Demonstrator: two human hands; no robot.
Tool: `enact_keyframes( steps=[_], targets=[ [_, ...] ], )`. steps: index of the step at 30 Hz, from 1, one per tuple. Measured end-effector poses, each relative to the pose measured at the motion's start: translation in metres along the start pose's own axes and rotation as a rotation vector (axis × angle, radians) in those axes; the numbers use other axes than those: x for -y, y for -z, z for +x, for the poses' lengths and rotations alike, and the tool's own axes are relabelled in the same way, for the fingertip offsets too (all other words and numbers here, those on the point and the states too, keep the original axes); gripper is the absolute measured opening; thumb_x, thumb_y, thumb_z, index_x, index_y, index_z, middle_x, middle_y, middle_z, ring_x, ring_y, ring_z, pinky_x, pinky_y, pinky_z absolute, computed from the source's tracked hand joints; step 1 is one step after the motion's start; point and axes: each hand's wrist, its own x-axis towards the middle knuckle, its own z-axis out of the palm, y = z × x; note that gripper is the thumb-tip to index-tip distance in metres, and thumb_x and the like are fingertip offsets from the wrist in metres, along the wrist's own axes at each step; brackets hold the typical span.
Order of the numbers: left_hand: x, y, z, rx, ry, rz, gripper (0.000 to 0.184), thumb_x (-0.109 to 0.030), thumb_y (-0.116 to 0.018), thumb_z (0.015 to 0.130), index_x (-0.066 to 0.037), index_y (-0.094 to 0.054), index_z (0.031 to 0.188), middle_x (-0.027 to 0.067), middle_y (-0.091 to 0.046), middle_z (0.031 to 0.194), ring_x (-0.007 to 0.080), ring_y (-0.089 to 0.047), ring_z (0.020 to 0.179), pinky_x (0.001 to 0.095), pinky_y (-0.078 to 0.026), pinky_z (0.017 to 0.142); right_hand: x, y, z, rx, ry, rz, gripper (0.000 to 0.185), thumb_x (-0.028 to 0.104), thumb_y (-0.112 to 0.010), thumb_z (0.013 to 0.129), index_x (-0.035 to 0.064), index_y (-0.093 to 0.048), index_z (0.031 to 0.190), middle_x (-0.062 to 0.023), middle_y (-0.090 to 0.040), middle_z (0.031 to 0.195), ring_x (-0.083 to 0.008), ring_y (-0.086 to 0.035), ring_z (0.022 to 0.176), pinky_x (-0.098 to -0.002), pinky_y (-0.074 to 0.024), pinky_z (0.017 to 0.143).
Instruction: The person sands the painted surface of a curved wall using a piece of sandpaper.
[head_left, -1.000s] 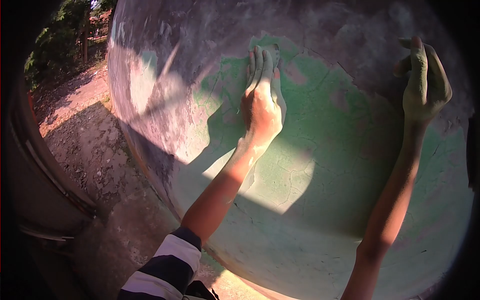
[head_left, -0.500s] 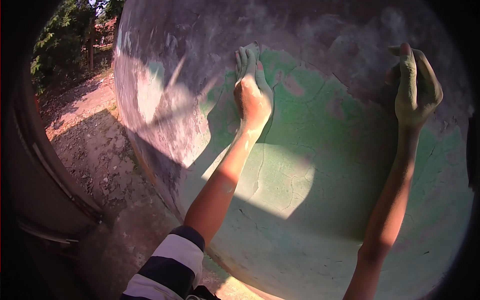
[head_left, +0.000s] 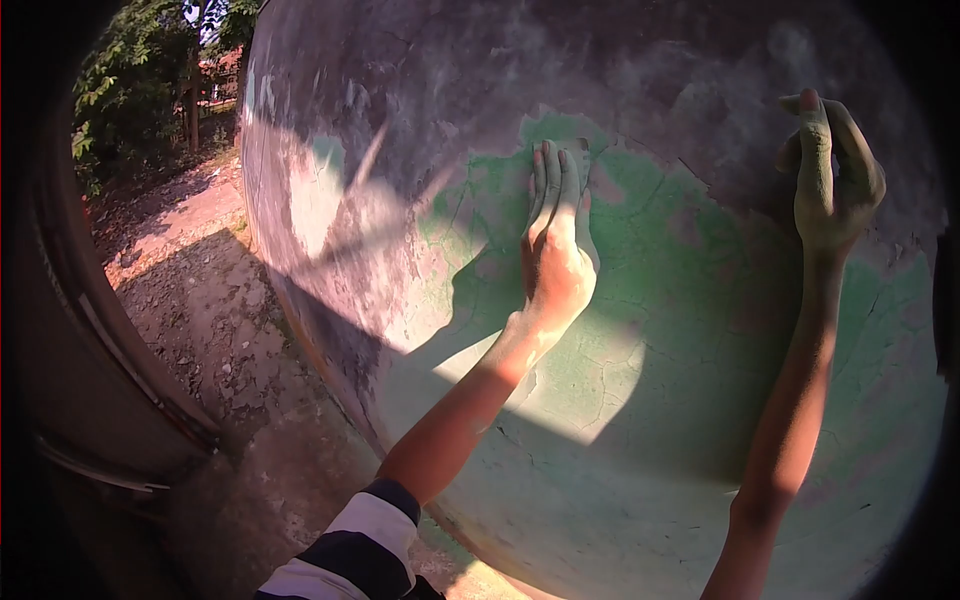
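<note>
My left hand [head_left: 557,245] lies with its fingers together and pressed flat over a small thin sheet, apparently sandpaper [head_left: 580,146], against a curved wall. Only the sheet's upper edge and corner show past the fingertips; the palm hides the rest. Beneath it the wall surface [head_left: 650,250] is green, cracked and powdery, with a dark purplish-grey coat above. My right hand [head_left: 835,180] is raised at the right, close to the wall, with loosely bent fingers apart and nothing visible in them. Whether it touches the wall I cannot tell. Pale green dust coats both hands.
Rough, stony ground [head_left: 215,340] runs along the wall's left side. A dark curved panel [head_left: 110,340] stands at the far left, and trees [head_left: 135,100] grow at the back left. Sunlight and arm shadows cross the wall.
My left hand has slid right and somewhat downward along the wall with the sandpaper under it. My right hand has barely moved, and the view has shifted slightly.
</note>
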Motion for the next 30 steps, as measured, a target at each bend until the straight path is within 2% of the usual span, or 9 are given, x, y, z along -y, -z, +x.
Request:
enact_keyframes(
  steps=[3, 5, 7, 9, 15, 17, 22, 27, 30],
  targets=[
    [-0.003, 0.004, -0.024, 0.060, -0.059, -0.033, 0.078, 0.024, -0.039, 0.071, 0.006, -0.038, 0.146, 0.0288, -0.035, 0.152, 0.0440, -0.025, 0.145, 0.0470, -0.026, 0.119, -0.004, -0.001, -0.003, -0.012, 0.051, 0.004, 0.023, 0.015, -0.057, 0.101, -0.0006, -0.073, 0.098, -0.0003, -0.058, 0.061, -0.0061, -0.053, 0.054, -0.0219, -0.0401, 0.053],
    [0.009, 0.008, 0.006, 0.022, -0.018, -0.048, 0.072, 0.023, -0.040, 0.076, 0.006, -0.039, 0.146, 0.0289, -0.035, 0.152, 0.0429, -0.026, 0.145, 0.0461, -0.029, 0.118, -0.006, 0.000, -0.003, -0.034, 0.034, -0.019, 0.024, 0.016, -0.057, 0.101, -0.0003, -0.073, 0.099, -0.0002, -0.058, 0.061, -0.0055, -0.053, 0.054, -0.0221, -0.0395, 0.053],
    [0.034, 0.007, 0.047, -0.040, -0.047, 0.027, 0.049, 0.007, -0.041, 0.095, 0.007, -0.040, 0.144, 0.0265, -0.035, 0.153, 0.0404, -0.029, 0.144, 0.0411, -0.029, 0.119, -0.008, 0.001, -0.002, -0.030, 0.033, -0.032, 0.023, 0.016, -0.057, 0.101, -0.0001, -0.074, 0.099, -0.0010, -0.061, 0.065, -0.0057, -0.053, 0.054, -0.0223, -0.0395, 0.053],
    [0.039, 0.008, 0.068, -0.042, 0.026, -0.019, 0.053, 0.008, -0.039, 0.091, 0.011, -0.037, 0.144, 0.0337, -0.037, 0.148, 0.0472, -0.028, 0.143, 0.0474, -0.025, 0.120, -0.015, 0.000, -0.002, -0.052, 0.088, 0.063, 0.023, 0.016, -0.057, 0.101, 0.0002, -0.074, 0.099, -0.0014, -0.063, 0.067, -0.0060, -0.053, 0.054, -0.0225, -0.0392, 0.053],
    [-0.034, 0.001, -0.023, 0.132, -0.121, 0.008, 0.064, 0.013, -0.055, 0.087, 0.005, -0.037, 0.147, 0.0307, -0.034, 0.151, 0.0460, -0.026, 0.144, 0.0473, -0.030, 0.117, -0.004, 0.001, -0.003, -0.023, -0.044, -0.006, 0.022, 0.016, -0.060, 0.100, 0.0000, -0.074, 0.097, -0.0026, -0.067, 0.073, -0.0059, -0.053, 0.054, -0.0220, -0.0404, 0.053],
    [-0.023, 0.005, -0.006, 0.143, -0.156, 0.043, 0.059, 0.011, -0.052, 0.090, 0.005, -0.037, 0.147, 0.0309, -0.033, 0.152, 0.0483, -0.025, 0.143, 0.0473, -0.030, 0.117, -0.007, 0.000, -0.005, -0.029, -0.024, 0.028, 0.022, 0.017, -0.060, 0.100, 0.0000, -0.074, 0.097, -0.0027, -0.067, 0.074, -0.0060, -0.054, 0.054, -0.0221, -0.0409, 0.054],
    [0.030, 0.009, 0.068, -0.021, 0.047, 0.087, 0.053, 0.007, -0.045, 0.093, 0.005, -0.039, 0.146, 0.0306, -0.033, 0.151, 0.0430, -0.025, 0.145, 0.0461, -0.029, 0.118, -0.008, 0.000, -0.003, -0.076, -0.035, -0.002, 0.023, 0.020, -0.061, 0.099, 0.0003, -0.074, 0.097, -0.0021, -0.067, 0.075, -0.0059, -0.054, 0.055, -0.0223, -0.0415, 0.054],
    [-0.026, 0.002, 0.009, 0.194, -0.194, 0.083, 0.070, 0.016, -0.052, 0.082, 0.001, -0.038, 0.149, 0.0283, -0.028, 0.155, 0.0428, -0.023, 0.146, 0.0451, -0.029, 0.118, -0.005, -0.003, -0.003, -0.089, -0.124, 0.026, 0.025, 0.023, -0.063, 0.099, 0.0004, -0.074, 0.097, -0.0009, -0.065, 0.072, -0.0053, -0.053, 0.055, -0.0218, -0.0418, 0.055],
    [-0.003, 0.005, 0.033, 0.115, -0.136, 0.054, 0.060, 0.011, -0.049, 0.087, 0.006, -0.038, 0.146, 0.0284, -0.035, 0.152, 0.0437, -0.027, 0.144, 0.0447, -0.029, 0.118, -0.012, -0.001, -0.006, -0.066, -0.087, 0.039, 0.026, 0.024, -0.063, 0.099, 0.0007, -0.074, 0.096, 0.0001, -0.061, 0.067, -0.0050, -0.052, 0.054, -0.0215, -0.0406, 0.055]
  ],
)
